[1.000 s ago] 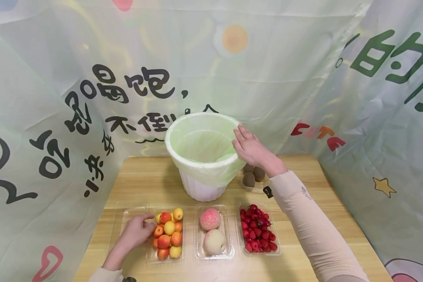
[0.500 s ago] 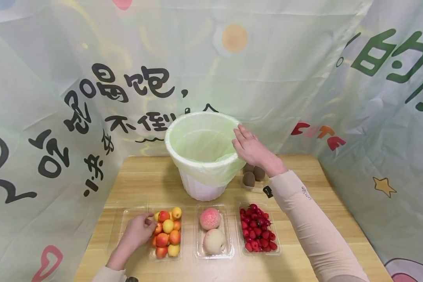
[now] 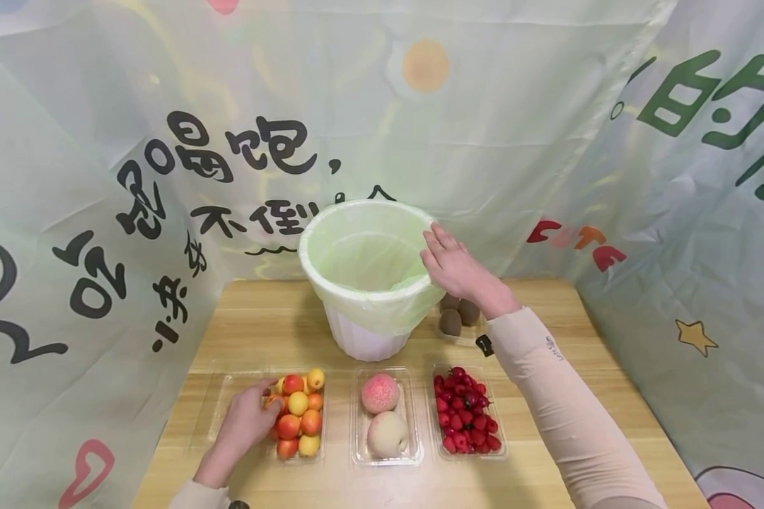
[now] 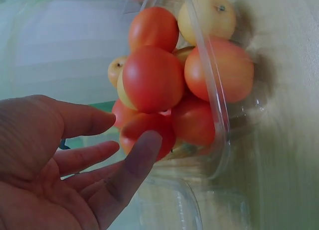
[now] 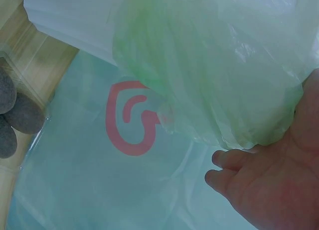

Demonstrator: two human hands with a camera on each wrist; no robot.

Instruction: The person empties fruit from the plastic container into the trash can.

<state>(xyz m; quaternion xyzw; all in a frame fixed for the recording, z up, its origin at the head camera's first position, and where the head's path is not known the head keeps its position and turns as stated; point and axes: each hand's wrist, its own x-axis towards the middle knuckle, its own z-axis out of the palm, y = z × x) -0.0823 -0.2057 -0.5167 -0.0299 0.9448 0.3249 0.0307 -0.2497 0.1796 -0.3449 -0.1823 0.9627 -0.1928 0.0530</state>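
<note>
My left hand [image 3: 245, 423] is at the left side of a clear plastic box [image 4: 214, 85] filled with small round red-orange and yellow fruits [image 3: 299, 404]. In the left wrist view its thumb and fingers stand apart, with one fingertip over a red fruit [image 4: 149, 133]; whether it touches is unclear. Straight-fingered, my right hand [image 3: 456, 268] rests against the right rim of a white bin [image 3: 364, 345] lined with a pale green plastic bag [image 5: 209, 70]. Seen from the right wrist, that hand lies at the bag's folded-over edge.
Right of the fruit box stand a clear box with two peaches [image 3: 382, 417] and another with red berries [image 3: 466, 420]. Several brown round fruits [image 3: 450, 323] sit behind, partly hidden by the right hand. Printed cloth walls [image 3: 516, 141] surround the wooden table [image 3: 261, 318].
The fruit box has slid slightly left and away from me, its fruits moving with it. My left hand stays beside it, fingers nearer the fruit. The right hand holds still on the rim.
</note>
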